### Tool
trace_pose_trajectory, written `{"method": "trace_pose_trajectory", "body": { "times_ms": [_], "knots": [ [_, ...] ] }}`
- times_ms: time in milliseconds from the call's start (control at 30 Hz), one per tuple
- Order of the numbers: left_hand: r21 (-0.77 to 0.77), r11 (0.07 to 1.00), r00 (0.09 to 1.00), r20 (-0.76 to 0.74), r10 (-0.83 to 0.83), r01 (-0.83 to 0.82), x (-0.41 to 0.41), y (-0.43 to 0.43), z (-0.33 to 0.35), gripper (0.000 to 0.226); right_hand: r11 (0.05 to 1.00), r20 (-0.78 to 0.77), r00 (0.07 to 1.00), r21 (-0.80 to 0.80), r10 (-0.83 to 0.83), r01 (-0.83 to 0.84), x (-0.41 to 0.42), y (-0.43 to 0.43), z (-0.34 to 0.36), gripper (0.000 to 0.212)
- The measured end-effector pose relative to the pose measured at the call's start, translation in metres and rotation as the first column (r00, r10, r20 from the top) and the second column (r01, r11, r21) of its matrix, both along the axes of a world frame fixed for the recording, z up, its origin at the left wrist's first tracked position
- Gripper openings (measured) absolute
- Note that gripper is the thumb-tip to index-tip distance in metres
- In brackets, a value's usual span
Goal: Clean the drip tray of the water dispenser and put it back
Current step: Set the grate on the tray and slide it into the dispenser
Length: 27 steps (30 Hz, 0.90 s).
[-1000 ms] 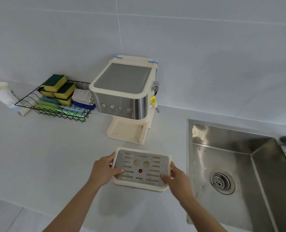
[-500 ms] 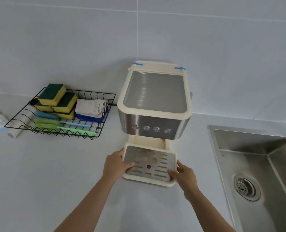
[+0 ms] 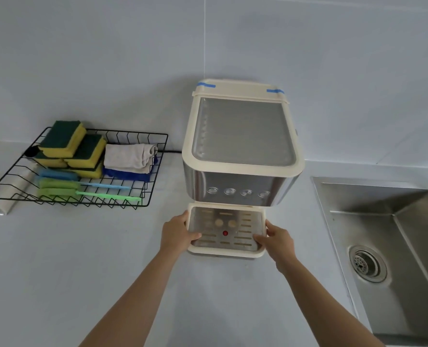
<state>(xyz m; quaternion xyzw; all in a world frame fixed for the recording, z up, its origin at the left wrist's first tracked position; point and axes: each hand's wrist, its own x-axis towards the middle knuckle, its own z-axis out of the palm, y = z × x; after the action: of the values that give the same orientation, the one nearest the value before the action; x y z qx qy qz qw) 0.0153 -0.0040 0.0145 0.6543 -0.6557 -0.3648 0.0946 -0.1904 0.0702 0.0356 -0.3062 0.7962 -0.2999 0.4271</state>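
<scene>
Change vs a second ago: drip tray [image 3: 226, 231] was out over the counter in front of the sink, now it sits under the water dispenser [image 3: 241, 149], on the base below the button row. Back edge is tucked under the steel front; front lip still pokes out a little toward the person. Can't tell from this angle whether it's fully seated or has a bit of travel left.

Grip: left hand [image 3: 178, 234] wraps the tray's left edge, thumb lying across the slotted grille. Right hand [image 3: 278, 240] does the same on the right edge. Both closed on the tray, neither let go yet.

Task read: refit is basically the last step; likely just a final push and release.

Surroundings: pale grey counter [image 3: 58, 271], matching tiled wall behind. Wire rack [image 3: 155, 169] left of the dispenser, well apart, holding sponges, folded cloths, brushes. Steel sink [image 3: 373, 221] to the right, basin looks empty apart from the drain
</scene>
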Motion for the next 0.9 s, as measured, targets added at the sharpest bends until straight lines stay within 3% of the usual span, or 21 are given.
{"method": "trace_pose_trajectory", "body": {
  "times_ms": [567, 767, 900],
  "knots": [
    [0.047, 0.999, 1.0, -0.024, 0.013, -0.012, -0.008, -0.018, -0.007, 0.041, 0.998, -0.014, 0.999, 0.054, 0.037, -0.036, -0.011, -0.023, -0.012, 0.037],
    [0.073, 0.996, 0.998, -0.002, 0.057, -0.057, -0.016, -0.026, 0.001, 0.026, 0.996, -0.012, 0.999, 0.081, 0.038, -0.037, -0.02, -0.04, -0.016, 0.024],
    [0.105, 0.988, 0.994, 0.009, 0.112, -0.112, -0.022, -0.032, 0.01, 0.044, 0.992, 0.01, 1.0, 0.124, -0.007, 0.005, -0.025, -0.052, -0.02, 0.027]
  ]
}}
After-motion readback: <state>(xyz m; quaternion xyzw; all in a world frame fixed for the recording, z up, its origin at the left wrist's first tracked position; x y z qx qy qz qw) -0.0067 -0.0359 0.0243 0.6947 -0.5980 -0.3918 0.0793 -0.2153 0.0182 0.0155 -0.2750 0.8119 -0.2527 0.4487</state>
